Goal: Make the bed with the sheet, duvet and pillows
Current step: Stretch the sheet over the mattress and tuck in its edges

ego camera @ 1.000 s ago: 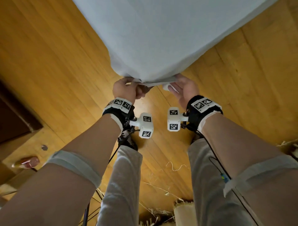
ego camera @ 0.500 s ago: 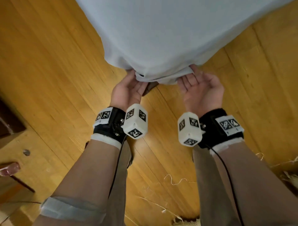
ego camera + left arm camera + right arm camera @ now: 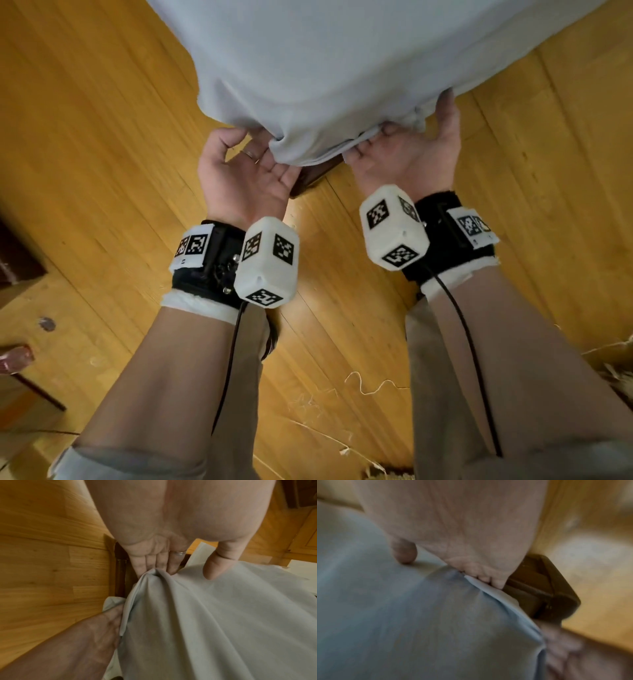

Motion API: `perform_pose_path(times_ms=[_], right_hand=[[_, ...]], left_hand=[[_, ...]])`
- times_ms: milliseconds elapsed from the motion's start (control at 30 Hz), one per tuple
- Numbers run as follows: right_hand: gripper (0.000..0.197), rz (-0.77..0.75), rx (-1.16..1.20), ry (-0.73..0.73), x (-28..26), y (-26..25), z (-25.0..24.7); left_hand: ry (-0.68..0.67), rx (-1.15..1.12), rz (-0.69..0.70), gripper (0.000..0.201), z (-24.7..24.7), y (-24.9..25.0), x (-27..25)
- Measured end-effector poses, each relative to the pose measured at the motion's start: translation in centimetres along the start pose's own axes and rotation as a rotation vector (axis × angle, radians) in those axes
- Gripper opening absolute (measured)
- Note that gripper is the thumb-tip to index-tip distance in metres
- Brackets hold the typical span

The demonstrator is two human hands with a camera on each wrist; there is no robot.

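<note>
Both my hands have turned palm-up since a second ago, when they were knuckles-up and bunched at the sheet's corner; now they reach under it instead.

My left hand (image 3: 245,174) lies with its palm upward and its fingers (image 3: 155,562) straight and close together, their tips slid beneath the gathered corner of the pale sheet (image 3: 342,68). The left thumb (image 3: 216,566) stands apart from them and rests on top of the cloth, so the fabric sits between thumb and fingers, though loosely rather than in a tight pinch. There is a ring on one finger.

My right hand (image 3: 411,154) is also palm-up, just beside the corner on its other side. Its fingers (image 3: 481,573) are tucked under the sheet's folded hem, with the thumb (image 3: 404,553) touching the top of the cloth; the right wrist view is blurred, so I cannot tell how firmly it grips.

The sheet drapes over the corner of the bed, and its corner hangs between my two hands. A dark wooden bed leg (image 3: 542,596) shows just under that corner, touching the wooden floor (image 3: 102,137).
</note>
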State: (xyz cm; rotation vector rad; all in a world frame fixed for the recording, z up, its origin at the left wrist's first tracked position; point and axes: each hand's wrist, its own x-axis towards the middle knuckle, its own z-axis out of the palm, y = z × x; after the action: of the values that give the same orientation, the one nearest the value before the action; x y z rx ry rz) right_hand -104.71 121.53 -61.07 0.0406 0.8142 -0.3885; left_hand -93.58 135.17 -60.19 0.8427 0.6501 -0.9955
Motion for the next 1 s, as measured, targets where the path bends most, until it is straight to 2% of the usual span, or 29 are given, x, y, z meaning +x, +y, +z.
perform_pose_path(times_ms=[33, 100, 167, 233, 300, 367, 433, 467, 533, 633, 667, 733, 800, 867, 933, 1000], right_hand=[[0.074, 0.022, -0.083, 0.014, 0.3, -0.2, 0.1], [0.080, 0.056, -0.395, 0.134, 0.2, -1.2, -0.6], [0.066, 0.037, -0.671, 0.304, -1.3, -2.3, -2.3], [0.047, -0.007, -0.764, 0.419, -3.1, -2.6, -4.7], [0.038, 0.004, -0.718, 0.429, -4.2, -2.1, -6.6], [0.034, -0.018, -0.641, 0.385, -4.0, -1.7, -6.8], [0.036, -0.120, -0.558, 0.332, -3.3, -1.6, -5.3], [0.037, -0.181, -0.507, 0.307, -2.8, -1.7, -4.5], [0.043, -0.250, -0.433, 0.273, -1.9, -1.7, -3.1], [0.048, -0.231, -0.412, 0.305, -1.0, -1.0, -2.4], [0.046, -0.219, -0.403, 0.313, -0.8, -0.7, -2.4], [0.041, -0.198, -0.390, 0.311, -0.7, -0.4, -2.6], [0.042, -0.161, -0.395, 0.298, -0.8, -0.2, -2.9], [0.044, -0.127, -0.396, 0.284, -0.9, -0.2, -3.0], [0.047, -0.117, -0.353, 0.274, -0.9, -0.4, -3.1], [0.052, -0.120, -0.306, 0.268, -1.0, -0.8, -3.1]], left_hand=[[0.010, 0.041, 0.011, 0.032, 0.1, 0.0, -0.1], [0.053, 0.261, 0.072, 0.016, 0.7, 0.6, -0.3], [0.194, 0.569, 0.122, 0.020, 0.6, 1.6, -0.5], [0.329, 0.658, 0.117, 0.007, -0.8, 2.2, -0.5], [0.390, 0.562, 0.109, 0.010, -2.3, 1.7, -0.7], [0.401, 0.492, 0.200, 0.011, -2.3, 0.8, -0.9], [0.362, 0.502, 0.283, 0.022, -1.6, 0.9, -0.7], [0.344, 0.522, 0.275, 0.032, -1.1, 1.2, -0.6], [0.308, 0.599, 0.205, 0.045, -0.5, 1.5, -0.5], [0.198, 0.751, 0.084, 0.026, -0.3, 0.9, -0.8], [0.132, 0.792, 0.040, 0.026, -0.5, 0.6, -1.0], [-0.001, 0.862, -0.045, 0.038, -1.0, 0.2, -1.6], [-0.064, 0.963, -0.059, 0.046, -1.2, -0.5, -1.8], [0.010, 1.061, 0.019, 0.045, -0.7, -1.1, -1.5], [0.130, 1.096, 0.158, 0.027, -0.3, -1.2, -0.9], [0.178, 1.089, 0.230, 0.022, -0.5, -1.1, -0.3]])
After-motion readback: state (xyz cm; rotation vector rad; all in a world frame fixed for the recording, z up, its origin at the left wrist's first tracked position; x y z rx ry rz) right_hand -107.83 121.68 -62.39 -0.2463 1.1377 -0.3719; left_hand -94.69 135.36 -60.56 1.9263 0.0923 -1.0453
